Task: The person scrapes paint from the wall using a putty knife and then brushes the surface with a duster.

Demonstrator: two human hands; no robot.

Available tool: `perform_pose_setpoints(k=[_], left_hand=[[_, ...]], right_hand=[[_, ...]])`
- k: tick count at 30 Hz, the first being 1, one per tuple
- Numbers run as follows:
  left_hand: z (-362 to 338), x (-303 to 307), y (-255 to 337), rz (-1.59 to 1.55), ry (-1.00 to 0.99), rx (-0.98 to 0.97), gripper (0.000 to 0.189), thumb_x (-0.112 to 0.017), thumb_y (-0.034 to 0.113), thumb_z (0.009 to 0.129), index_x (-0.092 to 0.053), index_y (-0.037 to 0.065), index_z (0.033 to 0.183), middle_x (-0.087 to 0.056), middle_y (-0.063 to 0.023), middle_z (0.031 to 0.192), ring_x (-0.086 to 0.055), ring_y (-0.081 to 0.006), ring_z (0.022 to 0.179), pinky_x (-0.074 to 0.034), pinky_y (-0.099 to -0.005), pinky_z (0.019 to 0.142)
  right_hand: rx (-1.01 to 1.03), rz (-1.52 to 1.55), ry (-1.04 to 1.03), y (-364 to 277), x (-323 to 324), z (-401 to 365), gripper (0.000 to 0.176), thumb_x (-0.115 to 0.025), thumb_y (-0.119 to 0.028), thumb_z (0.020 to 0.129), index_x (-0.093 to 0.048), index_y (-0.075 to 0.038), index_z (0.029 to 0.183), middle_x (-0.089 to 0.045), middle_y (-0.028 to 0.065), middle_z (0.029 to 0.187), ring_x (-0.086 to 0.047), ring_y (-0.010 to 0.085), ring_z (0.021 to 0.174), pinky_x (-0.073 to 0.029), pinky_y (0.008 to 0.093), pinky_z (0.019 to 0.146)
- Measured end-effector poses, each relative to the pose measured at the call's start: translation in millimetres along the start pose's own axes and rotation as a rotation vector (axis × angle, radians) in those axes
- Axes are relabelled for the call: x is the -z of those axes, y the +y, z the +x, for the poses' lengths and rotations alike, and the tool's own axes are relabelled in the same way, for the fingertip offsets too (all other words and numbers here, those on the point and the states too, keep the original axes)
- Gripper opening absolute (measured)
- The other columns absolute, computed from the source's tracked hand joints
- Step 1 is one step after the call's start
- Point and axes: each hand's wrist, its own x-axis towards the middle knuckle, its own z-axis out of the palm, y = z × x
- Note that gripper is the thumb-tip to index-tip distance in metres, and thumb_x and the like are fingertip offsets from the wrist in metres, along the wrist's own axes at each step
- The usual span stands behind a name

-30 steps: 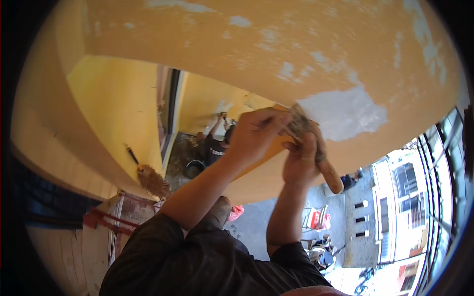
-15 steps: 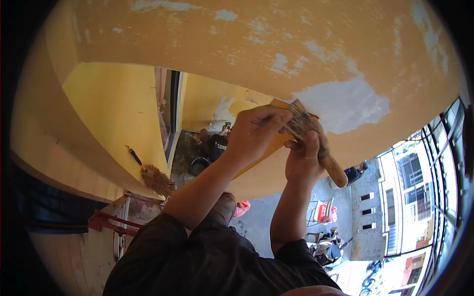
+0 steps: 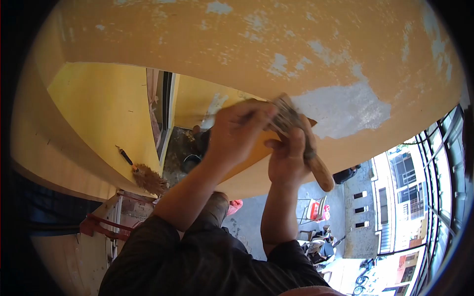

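A wire brush with a wooden handle (image 3: 321,173) is held up in front of the ceiling. My right hand (image 3: 289,160) is closed around it near where the handle meets the head, thumb on top. My left hand (image 3: 239,130) pinches at the wire bristles (image 3: 287,116), its fingers bent and slightly blurred. Behind the hands is an orange-yellow painted surface (image 3: 173,39) with a large bare grey patch (image 3: 345,108) and smaller scraped spots.
On a ledge at left lie a brown-bristled brush (image 3: 148,180) and a black-handled tool (image 3: 125,157). A red-topped ladder (image 3: 98,224) stands lower left. Below are a partly hidden person, a bucket (image 3: 191,163), a red-and-white chair (image 3: 316,209) and another person (image 3: 345,175) at right.
Both hands and the brush have shifted a little left in view, and the whole view has moved slightly. My left hand still works at the bristles.
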Motion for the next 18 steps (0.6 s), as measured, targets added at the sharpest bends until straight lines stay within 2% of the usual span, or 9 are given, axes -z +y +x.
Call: perform_pose_setpoints(k=[3,8,12,14,15,16,17,18], left_hand=[[3,11,2,0.110,-0.092,0.028,0.019,-0.063,0.015,0.090,-0.068,-0.003,0.093,-0.067,-0.0060,0.079,-0.061,-0.0075,0.073,-0.049,-0.0226,0.066],[0,2,-2,0.173,-0.153,0.011,0.024,-0.063,0.018,0.091,-0.066,-0.005,0.093,-0.067,-0.0068,0.079,-0.061,-0.0089,0.073,-0.050,-0.0230,0.067],[3,1,-11,0.077,-0.175,0.009,0.022,-0.063,0.018,0.090,-0.067,-0.004,0.093,-0.067,-0.0061,0.080,-0.061,-0.0092,0.073,-0.050,-0.0233,0.067],[0,1,-14,0.054,-0.053,0.080,0.018,-0.064,0.015,0.089,-0.067,-0.003,0.092,-0.067,-0.0046,0.078,-0.060,-0.0089,0.072,-0.049,-0.0232,0.066],[1,8,-19,0.006,-0.002,0.047,0.015,-0.063,0.013,0.089,-0.067,-0.002,0.092,-0.066,-0.0041,0.078,-0.060,-0.0084,0.071,-0.049,-0.0229,0.065],[3,11,-25,-0.037,0.048,0.010,0.013,-0.063,0.011,0.089,-0.067,-0.001,0.092,-0.066,-0.0036,0.077,-0.059,-0.0080,0.070,-0.048,-0.0226,0.064],[4,5,-24,-0.013,-0.006,0.030,0.013,-0.063,0.011,0.089,-0.067,-0.001,0.092,-0.066,-0.0036,0.077,-0.059,-0.0080,0.070,-0.048,-0.0226,0.064],[4,5,-18,-0.096,0.068,0.014,0.013,-0.063,0.011,0.089,-0.067,0.000,0.093,-0.065,-0.0035,0.077,-0.059,-0.0084,0.070,-0.048,-0.0226,0.064]], right_hand=[[0.015,-0.021,-0.044,0,5,1,0.037,-0.051,-0.014,0.094,-0.051,0.011,0.121,-0.060,0.0200,0.110,-0.064,0.0249,0.093,-0.059,0.0291,0.061],[0.120,0.007,0.085,2,15,-5,0.034,-0.052,-0.014,0.093,-0.053,0.010,0.118,-0.060,0.0228,0.107,-0.066,0.0292,0.087,-0.061,0.0299,0.059],[0.088,0.038,0.102,7,15,-2,0.034,-0.053,-0.013,0.093,-0.053,0.009,0.118,-0.061,0.0218,0.107,-0.066,0.0286,0.087,-0.061,0.0307,0.060],[0.016,0.005,0.029,7,17,-1,0.032,-0.051,-0.012,0.094,-0.054,0.008,0.119,-0.062,0.0197,0.106,-0.066,0.0261,0.088,-0.061,0.0309,0.064],[0.044,-0.001,0.081,1,11,0,0.032,-0.051,-0.012,0.094,-0.054,0.008,0.119,-0.062,0.0197,0.106,-0.066,0.0261,0.088,-0.061,0.0309,0.064],[0.015,-0.106,-0.032,-7,-2,4,0.032,-0.051,-0.011,0.094,-0.054,0.007,0.120,-0.063,0.0188,0.107,-0.066,0.0251,0.090,-0.060,0.0308,0.066],[-0.030,-0.194,-0.137,-13,-7,7,0.031,-0.050,-0.009,0.095,-0.054,0.007,0.121,-0.063,0.0180,0.109,-0.065,0.0241,0.092,-0.060,0.0306,0.069],[-0.016,-0.151,-0.084,-17,-5,8,0.031,-0.050,-0.009,0.095,-0.054,0.007,0.121,-0.063,0.0180,0.109,-0.065,0.0241,0.092,-0.060,0.0306,0.069]])
